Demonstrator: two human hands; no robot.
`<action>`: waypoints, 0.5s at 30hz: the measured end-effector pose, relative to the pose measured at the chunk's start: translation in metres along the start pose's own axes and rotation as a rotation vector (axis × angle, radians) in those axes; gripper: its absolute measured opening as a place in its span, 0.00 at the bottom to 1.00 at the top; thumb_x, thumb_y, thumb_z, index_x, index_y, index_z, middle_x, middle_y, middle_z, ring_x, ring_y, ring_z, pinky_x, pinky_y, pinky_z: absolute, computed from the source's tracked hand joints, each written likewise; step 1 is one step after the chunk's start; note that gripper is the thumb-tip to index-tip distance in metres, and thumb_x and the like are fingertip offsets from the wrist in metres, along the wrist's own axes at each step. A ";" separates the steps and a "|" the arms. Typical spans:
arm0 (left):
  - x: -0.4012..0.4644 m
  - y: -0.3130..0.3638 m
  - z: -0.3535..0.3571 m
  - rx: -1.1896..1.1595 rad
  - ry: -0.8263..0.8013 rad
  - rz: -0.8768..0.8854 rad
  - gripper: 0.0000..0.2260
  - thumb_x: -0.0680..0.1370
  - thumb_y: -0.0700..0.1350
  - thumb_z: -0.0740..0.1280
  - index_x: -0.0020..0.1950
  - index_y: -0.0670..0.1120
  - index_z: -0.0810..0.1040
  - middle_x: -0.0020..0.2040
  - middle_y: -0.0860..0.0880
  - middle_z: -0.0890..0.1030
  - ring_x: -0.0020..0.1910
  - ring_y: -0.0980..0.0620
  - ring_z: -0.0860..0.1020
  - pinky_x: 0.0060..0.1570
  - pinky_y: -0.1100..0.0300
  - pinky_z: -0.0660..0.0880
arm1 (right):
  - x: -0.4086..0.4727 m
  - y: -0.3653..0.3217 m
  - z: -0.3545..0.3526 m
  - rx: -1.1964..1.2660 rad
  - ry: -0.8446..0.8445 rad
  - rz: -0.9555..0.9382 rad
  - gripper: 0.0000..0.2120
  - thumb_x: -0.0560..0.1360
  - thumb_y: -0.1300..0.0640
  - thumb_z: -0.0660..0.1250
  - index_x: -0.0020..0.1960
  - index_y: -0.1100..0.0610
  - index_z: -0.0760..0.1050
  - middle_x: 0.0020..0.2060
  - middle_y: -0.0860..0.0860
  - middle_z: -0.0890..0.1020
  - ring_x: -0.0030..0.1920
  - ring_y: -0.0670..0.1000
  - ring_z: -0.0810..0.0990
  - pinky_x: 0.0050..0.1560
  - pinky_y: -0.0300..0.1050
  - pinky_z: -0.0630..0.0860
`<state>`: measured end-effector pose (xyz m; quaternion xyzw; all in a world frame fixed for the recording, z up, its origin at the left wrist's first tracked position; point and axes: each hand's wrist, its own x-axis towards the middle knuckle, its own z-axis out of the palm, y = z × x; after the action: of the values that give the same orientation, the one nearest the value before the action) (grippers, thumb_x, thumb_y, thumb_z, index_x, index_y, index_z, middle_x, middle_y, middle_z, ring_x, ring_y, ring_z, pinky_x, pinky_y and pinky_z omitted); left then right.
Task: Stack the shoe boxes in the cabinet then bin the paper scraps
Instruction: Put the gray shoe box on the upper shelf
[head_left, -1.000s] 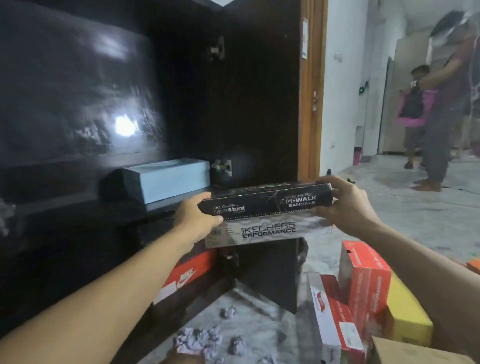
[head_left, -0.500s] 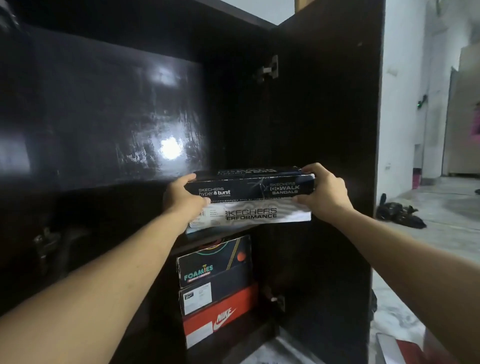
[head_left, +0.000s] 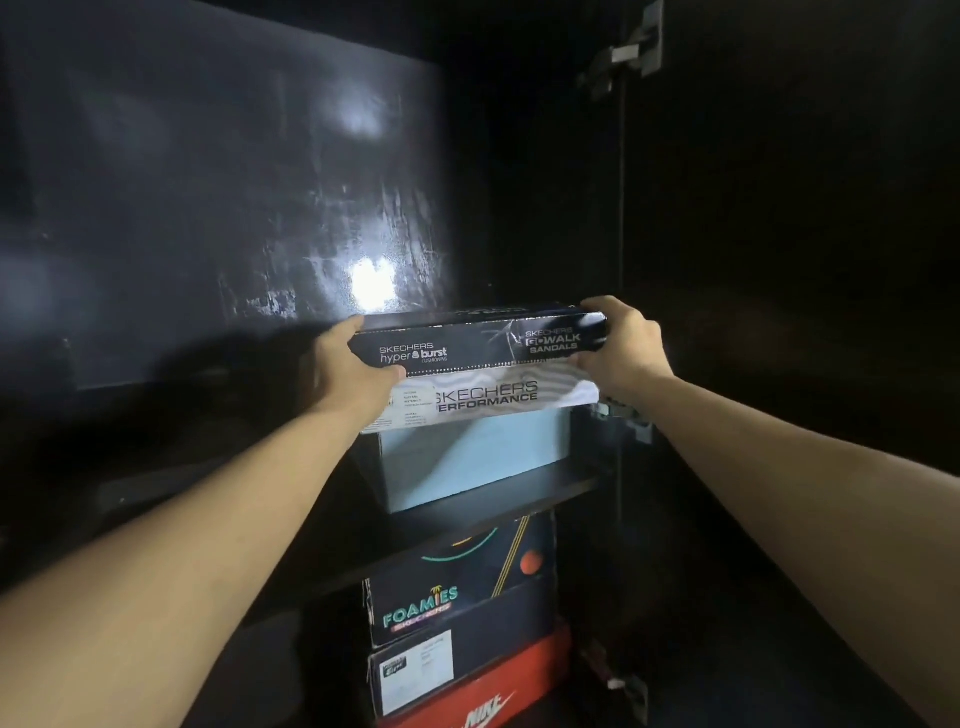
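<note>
A black and white Skechers shoe box (head_left: 483, 364) is held level inside the dark cabinet, right above a pale blue box (head_left: 475, 462) that stands on the middle shelf (head_left: 519, 501). My left hand (head_left: 353, 376) grips its left end and my right hand (head_left: 621, 345) grips its right end. Whether the Skechers box rests on the blue box I cannot tell. Below the shelf a black Foamies box (head_left: 457, 597) lies on a red Nike box (head_left: 493, 696). No paper scraps are in view.
The glossy dark cabinet wall (head_left: 234, 208) fills the left, with a bright reflection. The open cabinet door (head_left: 779, 260) stands at the right, with metal hinges (head_left: 631, 52) along its edge.
My hands have carried the Skechers box from outside the cabinet up and inward over the blue box. The view has turned from the floor and room into the cabinet.
</note>
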<state>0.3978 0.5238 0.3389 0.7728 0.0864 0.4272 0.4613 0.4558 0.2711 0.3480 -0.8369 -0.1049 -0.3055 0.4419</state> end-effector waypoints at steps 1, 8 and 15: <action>0.004 -0.004 0.003 0.007 0.011 0.013 0.34 0.68 0.40 0.77 0.72 0.50 0.70 0.65 0.49 0.77 0.61 0.49 0.76 0.65 0.55 0.71 | 0.008 0.002 0.009 0.015 -0.004 0.003 0.29 0.71 0.67 0.72 0.69 0.52 0.71 0.56 0.55 0.81 0.54 0.56 0.81 0.57 0.48 0.79; 0.011 -0.032 0.026 0.138 0.047 0.089 0.38 0.69 0.38 0.74 0.76 0.51 0.63 0.70 0.48 0.73 0.68 0.48 0.72 0.68 0.59 0.66 | 0.041 0.029 0.055 0.092 -0.007 0.139 0.22 0.76 0.62 0.68 0.68 0.56 0.67 0.54 0.53 0.78 0.51 0.53 0.78 0.45 0.37 0.73; 0.002 -0.061 0.051 0.096 -0.026 -0.199 0.15 0.71 0.46 0.72 0.55 0.41 0.78 0.56 0.43 0.82 0.54 0.42 0.80 0.54 0.49 0.77 | 0.046 0.052 0.079 -0.016 -0.238 0.328 0.30 0.76 0.40 0.63 0.69 0.59 0.66 0.65 0.59 0.73 0.62 0.59 0.74 0.60 0.48 0.71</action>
<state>0.4523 0.5266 0.2815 0.7869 0.1773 0.3646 0.4653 0.5487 0.2998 0.3074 -0.8765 -0.0164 -0.1292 0.4635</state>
